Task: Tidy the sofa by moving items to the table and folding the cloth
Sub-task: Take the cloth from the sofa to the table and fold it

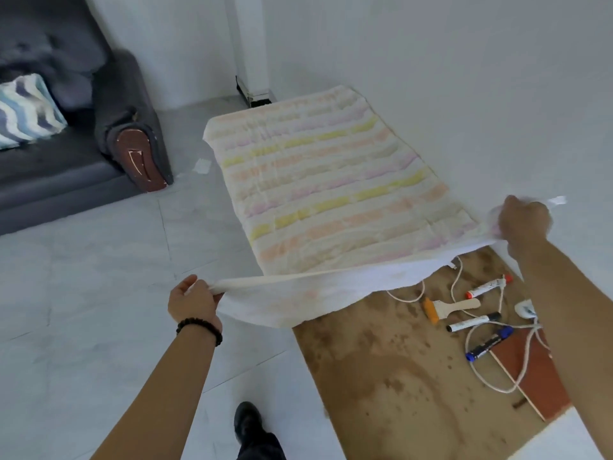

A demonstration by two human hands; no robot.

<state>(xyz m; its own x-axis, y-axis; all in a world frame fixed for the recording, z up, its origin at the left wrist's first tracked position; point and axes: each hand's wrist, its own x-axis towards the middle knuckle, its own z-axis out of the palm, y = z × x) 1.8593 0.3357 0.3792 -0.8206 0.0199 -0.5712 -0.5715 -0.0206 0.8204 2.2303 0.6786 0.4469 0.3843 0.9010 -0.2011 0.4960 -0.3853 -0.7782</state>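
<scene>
Gripped by left hand and right hand: 2 near corners of striped cloth, spread over bench.

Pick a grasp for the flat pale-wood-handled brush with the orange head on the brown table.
Probably the handle of the pale-wood brush, pinched across its narrow edges from above: it lies flat on the brown table, handle pointing right with bare tabletop either side. The orange head lies close to the lifted striped cloth; a white cord runs beside it.
</scene>
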